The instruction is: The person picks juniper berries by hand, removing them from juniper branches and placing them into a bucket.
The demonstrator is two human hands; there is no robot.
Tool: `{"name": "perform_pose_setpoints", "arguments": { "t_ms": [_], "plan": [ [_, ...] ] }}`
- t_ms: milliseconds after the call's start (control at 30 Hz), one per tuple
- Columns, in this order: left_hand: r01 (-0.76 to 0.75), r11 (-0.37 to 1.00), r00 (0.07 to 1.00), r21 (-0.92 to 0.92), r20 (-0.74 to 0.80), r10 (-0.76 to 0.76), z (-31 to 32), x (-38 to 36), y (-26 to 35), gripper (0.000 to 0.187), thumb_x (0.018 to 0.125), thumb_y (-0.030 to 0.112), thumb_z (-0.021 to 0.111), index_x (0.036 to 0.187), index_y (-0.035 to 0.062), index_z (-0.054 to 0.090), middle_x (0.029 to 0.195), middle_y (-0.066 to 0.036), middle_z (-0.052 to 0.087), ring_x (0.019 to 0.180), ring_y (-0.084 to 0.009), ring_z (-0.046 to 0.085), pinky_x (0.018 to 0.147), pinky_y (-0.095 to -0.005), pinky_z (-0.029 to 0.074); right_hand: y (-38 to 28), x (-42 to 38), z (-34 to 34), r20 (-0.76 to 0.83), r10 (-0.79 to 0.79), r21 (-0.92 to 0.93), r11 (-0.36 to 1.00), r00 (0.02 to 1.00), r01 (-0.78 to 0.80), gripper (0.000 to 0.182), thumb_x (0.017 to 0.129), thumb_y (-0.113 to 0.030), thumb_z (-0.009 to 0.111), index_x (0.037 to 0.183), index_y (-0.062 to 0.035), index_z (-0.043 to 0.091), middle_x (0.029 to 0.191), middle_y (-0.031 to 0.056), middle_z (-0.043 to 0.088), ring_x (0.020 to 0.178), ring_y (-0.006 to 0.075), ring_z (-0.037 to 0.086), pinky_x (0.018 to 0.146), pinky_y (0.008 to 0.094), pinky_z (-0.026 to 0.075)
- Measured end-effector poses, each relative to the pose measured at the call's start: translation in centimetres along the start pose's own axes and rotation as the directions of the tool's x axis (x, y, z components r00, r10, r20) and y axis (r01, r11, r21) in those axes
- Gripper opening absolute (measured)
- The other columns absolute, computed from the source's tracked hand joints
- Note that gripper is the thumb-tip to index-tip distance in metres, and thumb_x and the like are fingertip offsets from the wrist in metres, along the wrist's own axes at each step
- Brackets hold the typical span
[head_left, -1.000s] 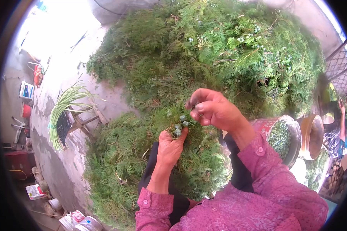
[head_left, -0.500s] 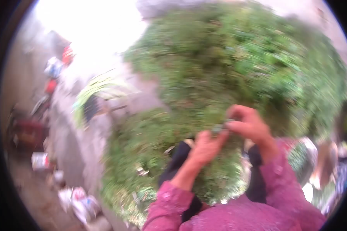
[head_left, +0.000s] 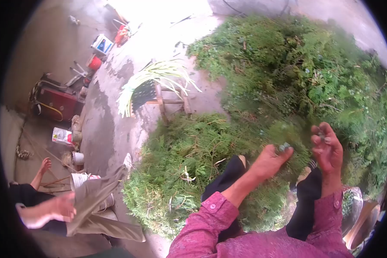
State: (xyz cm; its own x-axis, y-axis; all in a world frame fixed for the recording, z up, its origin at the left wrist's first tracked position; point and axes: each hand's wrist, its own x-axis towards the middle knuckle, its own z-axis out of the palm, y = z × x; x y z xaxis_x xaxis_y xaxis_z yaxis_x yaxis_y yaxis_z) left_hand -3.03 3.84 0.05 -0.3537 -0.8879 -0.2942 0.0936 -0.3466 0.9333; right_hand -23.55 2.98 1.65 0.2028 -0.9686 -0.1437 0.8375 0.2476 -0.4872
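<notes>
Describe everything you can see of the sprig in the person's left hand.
The sprig looks feathery, green and leafy, though blurred at its edges. Small, pale blue-green berries cluster beside the thumb of the left hand, which grips it. Piled greenery lies behind it; whether they touch is unclear. Its stem is hidden.

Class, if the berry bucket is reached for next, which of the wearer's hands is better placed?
Right, probably: the right hand is nearer the berry bucket, while the left hand is farther away and pinches a berried sprig.
</notes>
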Motion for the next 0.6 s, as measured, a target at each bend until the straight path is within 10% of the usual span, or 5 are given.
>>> {"name": "perform_pose_setpoints", "arguments": {
  "t_ms": [200,300,600],
  "plan": [
    [0.177,0.932,0.951,0.315,-0.300,-0.078,-0.2,-1.0,1.0,0.034,0.082,0.034,0.063,0.083,0.0005,0.062,0.074,0.002,0.058,0.068,-0.0065,0.048,0.059,-0.0263,0.041,-0.2,0.3,0.0,0.037,-0.023,-0.113,0.993,0.999,0.027,0.015,0.082,-0.013,0.055,0.094,-0.0037,0.053,0.088,0.0077,0.055,0.065,0.0082,0.051,0.048,0.0188,0.040],
    [0.032,0.999,0.991,0.001,-0.130,-0.032,-0.2,-0.8,0.8,0.019,0.084,0.022,0.063,0.093,0.0061,0.062,0.085,0.006,0.058,0.076,-0.0049,0.049,0.069,-0.0237,0.040,-0.1,0.3,0.8,-0.052,0.017,-0.204,0.979,0.998,-0.027,0.013,0.082,-0.014,0.059,0.089,-0.0040,0.055,0.077,0.0038,0.057,0.057,0.0070,0.049,0.046,0.0181,0.038],
    [0.090,0.994,0.993,0.062,-0.087,-0.084,0.4,-0.7,1.0,0.016,0.086,0.019,0.059,0.089,0.0031,0.062,0.078,0.005,0.058,0.072,-0.0046,0.048,0.064,-0.0233,0.040,0.8,0.4,2.1,-0.174,0.085,-0.615,0.769,0.981,-0.176,0.018,0.079,-0.018,0.063,0.089,-0.0035,0.058,0.072,-0.0007,0.054,0.055,0.0041,0.045,0.045,0.0196,0.034]
  ]
}}
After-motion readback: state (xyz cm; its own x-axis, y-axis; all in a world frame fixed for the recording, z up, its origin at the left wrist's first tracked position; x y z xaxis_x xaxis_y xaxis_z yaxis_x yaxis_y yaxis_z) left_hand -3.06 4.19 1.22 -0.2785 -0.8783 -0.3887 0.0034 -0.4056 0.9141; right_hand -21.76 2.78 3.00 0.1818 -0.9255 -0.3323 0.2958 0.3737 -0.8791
